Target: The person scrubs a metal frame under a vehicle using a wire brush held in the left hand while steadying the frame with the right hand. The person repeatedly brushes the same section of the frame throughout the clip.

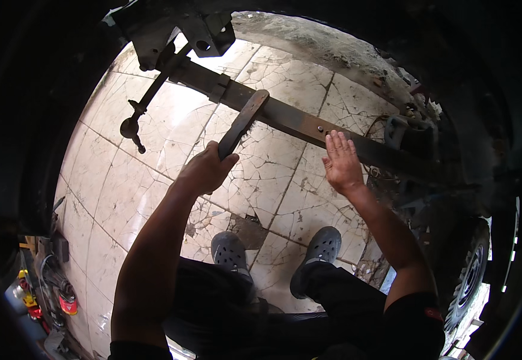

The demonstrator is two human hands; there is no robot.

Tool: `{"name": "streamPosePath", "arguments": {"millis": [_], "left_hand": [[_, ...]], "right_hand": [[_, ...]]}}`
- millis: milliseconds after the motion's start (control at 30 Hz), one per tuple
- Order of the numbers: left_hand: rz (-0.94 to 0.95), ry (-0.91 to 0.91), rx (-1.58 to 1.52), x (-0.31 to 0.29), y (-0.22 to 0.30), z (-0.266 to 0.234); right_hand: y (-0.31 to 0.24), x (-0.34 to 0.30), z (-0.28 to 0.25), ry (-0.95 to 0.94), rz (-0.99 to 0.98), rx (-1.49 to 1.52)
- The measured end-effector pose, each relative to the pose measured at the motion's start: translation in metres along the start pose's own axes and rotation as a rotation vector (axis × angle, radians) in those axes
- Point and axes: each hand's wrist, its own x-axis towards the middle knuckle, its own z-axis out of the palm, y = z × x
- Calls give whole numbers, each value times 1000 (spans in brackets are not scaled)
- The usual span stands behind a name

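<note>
Brushing step, we judge: left hand closed on wire brush, bristles against rusty leaf spring; right hand flat and open on it, just beyond the brush. Next stroke needs steady pressure.

Leaf spring ends vanish into shadow — tools lower left indistinct.

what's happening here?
A person is working under a vehicle, on a long rusty leaf spring. The left hand grips the handle of a wire brush, whose head lies against the spring. The right hand rests flat and open on the spring further along. Both feet, in grey clogs, stand on a cracked tile floor. A tyre shows at lower right.
</note>
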Motion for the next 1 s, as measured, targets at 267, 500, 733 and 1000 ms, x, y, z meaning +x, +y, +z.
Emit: {"name": "streamPosePath", "arguments": {"millis": [267, 500, 733, 1000], "left_hand": [[28, 30, 31, 12, -7, 10], [57, 46, 29, 10, -6, 7], [37, 31, 22, 11, -7, 9], [110, 115, -27, 22, -17, 20]], "right_hand": [[6, 7, 14, 20, 194, -137], [39, 10, -9, -7, 246, -51], [-2, 12, 6, 38, 117, -73], [39, 21, -4, -52, 298, -149]]}}
